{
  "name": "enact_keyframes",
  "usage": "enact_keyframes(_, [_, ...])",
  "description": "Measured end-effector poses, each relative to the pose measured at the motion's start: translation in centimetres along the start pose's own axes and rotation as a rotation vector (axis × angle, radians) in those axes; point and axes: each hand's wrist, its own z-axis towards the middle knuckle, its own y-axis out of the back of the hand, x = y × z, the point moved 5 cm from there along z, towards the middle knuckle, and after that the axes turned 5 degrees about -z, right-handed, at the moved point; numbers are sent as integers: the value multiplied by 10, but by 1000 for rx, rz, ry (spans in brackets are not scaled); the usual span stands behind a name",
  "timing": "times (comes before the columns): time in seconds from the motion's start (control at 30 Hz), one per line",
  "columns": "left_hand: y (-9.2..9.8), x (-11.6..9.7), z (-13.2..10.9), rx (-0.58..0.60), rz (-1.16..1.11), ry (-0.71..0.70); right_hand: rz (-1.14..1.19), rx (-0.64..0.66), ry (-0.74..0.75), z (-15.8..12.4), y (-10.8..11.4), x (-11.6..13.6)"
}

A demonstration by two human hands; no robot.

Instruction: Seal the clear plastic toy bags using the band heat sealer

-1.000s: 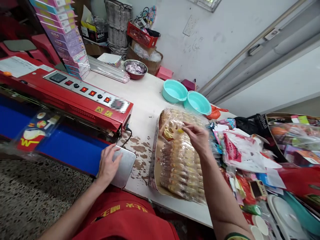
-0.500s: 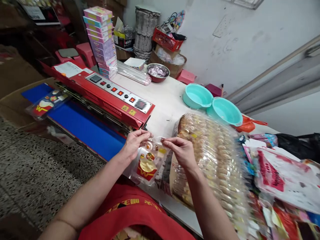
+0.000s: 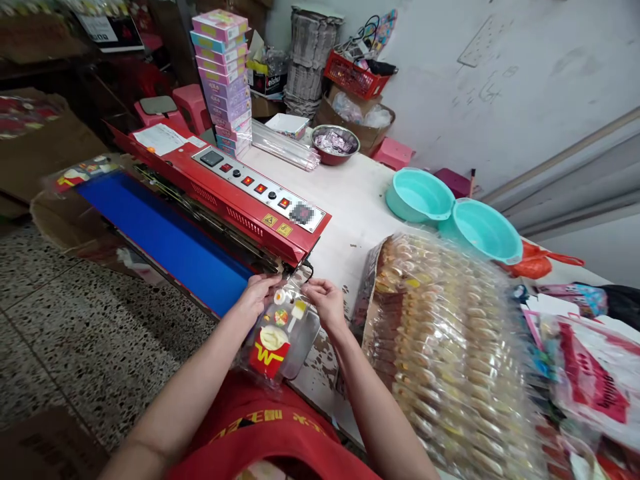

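Observation:
A clear plastic bag (image 3: 274,341) hangs between my hands, with small food-shaped pieces and a red-and-yellow fries carton inside. My left hand (image 3: 256,295) pinches its top left edge beside the near end of the red band sealer (image 3: 220,193). On the other top corner, my right hand (image 3: 326,301) is closed in a pinch. The bag's top edge lies close to the sealer's end; whether it has entered is hidden by my fingers. Along the sealer runs a blue conveyor belt (image 3: 170,230). A similar filled bag (image 3: 83,173) lies at the belt's far end.
To my right, a carton of packed clear bags (image 3: 440,333) stands on the white table (image 3: 345,193). Two turquoise basins (image 3: 420,193), a metal bowl (image 3: 335,141) and stacked small boxes (image 3: 225,87) are farther back. Mixed packaging (image 3: 590,367) covers the right side.
Both hands have brought the bag left, up to the sealer's near end, and my right hand has come closer to my left. The other bag has travelled to the belt's far end.

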Motion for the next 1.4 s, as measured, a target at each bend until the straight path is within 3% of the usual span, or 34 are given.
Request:
enact_keyframes(0.17, [27,-19,4,-53,58,-56,15,-34,10,20,-34,-9])
enact_keyframes(0.27, [43,-37,6,-162,78,-143,-135,-126,207,9,-28,10])
enact_keyframes(0.37, [65,-64,12,-301,144,-262,-481,-287,483,-1,30,52])
enact_keyframes(0.47, [83,-97,9,-536,515,-630,-913,-518,640,-2,129,97])
enact_keyframes(0.53, [81,-103,-2,-623,760,-868,-1150,-673,584,5,197,116])
enact_keyframes(0.6, [70,-92,-18,-572,877,-1034,-1317,-685,481,20,246,122])
enact_keyframes(0.7, [47,-60,-41,-375,933,-1148,-1415,-598,440,40,273,117])
enact_keyframes(0.8, [32,-30,-54,-292,976,-1100,-1293,-513,592,35,262,122])
enact_keyframes(0.9, [18,-14,-63,-186,958,-1057,-970,-431,718,4,247,149])
enact_keyframes(1.0, [-4,-3,-66,8,832,-923,-717,-518,762,-47,242,191])
enact_keyframes(1.1, [-33,13,-67,242,537,-638,-459,-625,797,-93,236,213])
enact_keyframes(1.17, [-53,26,-72,436,289,-392,-266,-595,730,-105,222,203])
enact_keyframes(1.27, [-64,37,-84,624,-19,-108,-83,-416,526,-99,184,157])
enact_keyframes(1.33, [-49,34,-85,586,-125,-74,-3,-243,369,-89,155,120])
enact_keyframes(1.4, [-19,27,-81,462,-141,-99,70,-74,194,-80,129,87])
